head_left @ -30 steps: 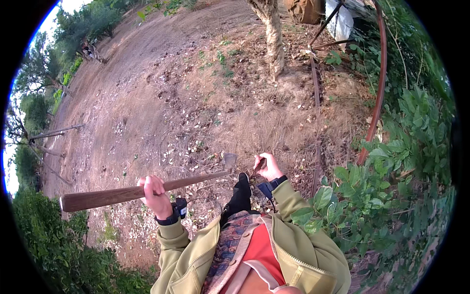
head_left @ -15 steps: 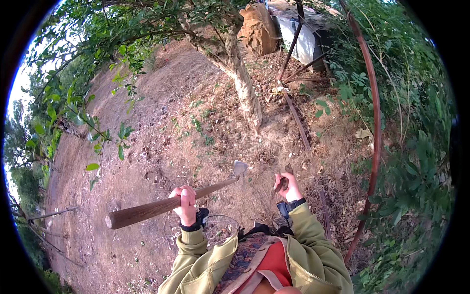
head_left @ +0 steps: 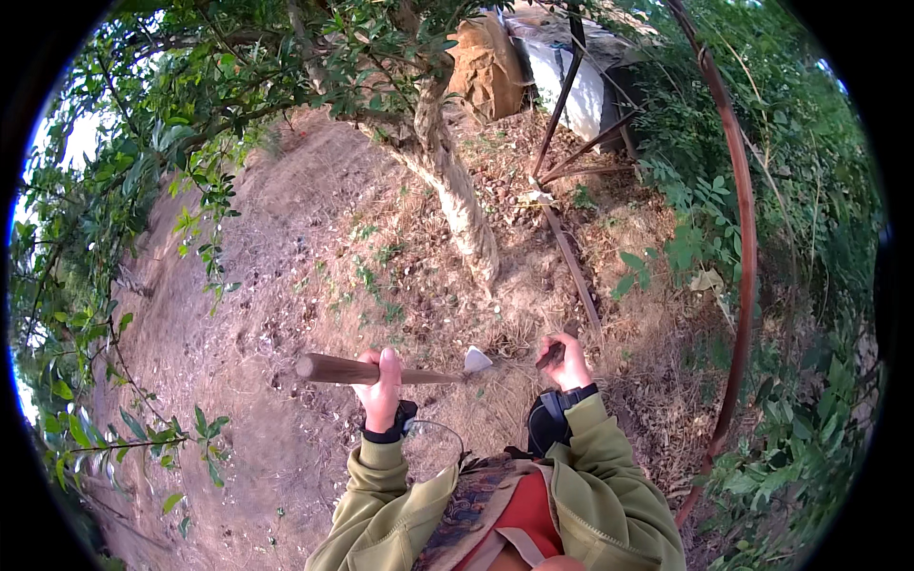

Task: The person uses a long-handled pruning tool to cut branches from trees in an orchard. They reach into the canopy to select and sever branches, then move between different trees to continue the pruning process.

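My left hand (head_left: 383,394) is wrapped round the wooden handle of a hoe (head_left: 328,369), its thumb pointing up. The handle lies nearly level across the view, with the thick butt end to the left. At its right end, low over the dry ground, shows a small pale metal blade (head_left: 477,360). To the right of the blade, my right hand (head_left: 571,365) is closed on a small dark brown piece (head_left: 550,356); whether it is wood, bark or a clod I cannot make out. The hoe does not touch my right hand.
A tree trunk (head_left: 465,214) rises ahead, its leafy branches (head_left: 205,143) hanging to the left. Rusty metal bars (head_left: 571,266) stand and lie to the right, one long curved bar (head_left: 743,238) beside green bushes (head_left: 819,409). A brown sack (head_left: 486,71) stands farther back.
The hoe's butt end has swung right and up, so the handle is now more level. The blade has shifted slightly right and down. My right hand still grips the brown piece.
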Action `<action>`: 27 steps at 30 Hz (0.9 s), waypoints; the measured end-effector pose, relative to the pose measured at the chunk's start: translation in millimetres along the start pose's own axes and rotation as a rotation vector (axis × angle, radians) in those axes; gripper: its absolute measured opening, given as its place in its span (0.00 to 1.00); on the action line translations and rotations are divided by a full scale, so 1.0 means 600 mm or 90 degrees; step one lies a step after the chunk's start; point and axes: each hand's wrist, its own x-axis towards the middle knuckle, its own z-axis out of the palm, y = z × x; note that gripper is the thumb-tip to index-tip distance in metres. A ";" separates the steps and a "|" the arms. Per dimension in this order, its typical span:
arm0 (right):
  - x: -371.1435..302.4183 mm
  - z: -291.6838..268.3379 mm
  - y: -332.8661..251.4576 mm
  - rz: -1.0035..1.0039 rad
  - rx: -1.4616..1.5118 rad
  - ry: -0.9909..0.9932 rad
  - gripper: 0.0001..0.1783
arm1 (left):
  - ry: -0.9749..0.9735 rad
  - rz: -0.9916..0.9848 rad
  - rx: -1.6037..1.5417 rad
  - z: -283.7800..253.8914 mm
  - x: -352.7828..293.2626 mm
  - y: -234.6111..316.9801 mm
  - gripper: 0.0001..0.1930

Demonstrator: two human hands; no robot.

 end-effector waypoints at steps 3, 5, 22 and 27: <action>0.052 0.055 -0.045 -0.010 -0.050 -0.045 0.13 | 0.066 -0.021 -0.027 0.027 0.040 -0.013 0.15; 0.081 0.096 -0.081 0.014 -0.066 -0.084 0.13 | 0.119 -0.033 0.004 0.048 0.072 -0.011 0.16; 0.282 0.418 -0.240 -0.008 -0.338 -0.186 0.10 | 0.489 -0.022 0.136 0.064 0.297 -0.054 0.19; 0.351 0.541 -0.275 -0.148 -0.543 -0.213 0.09 | 0.482 -0.024 0.125 0.058 0.371 -0.094 0.17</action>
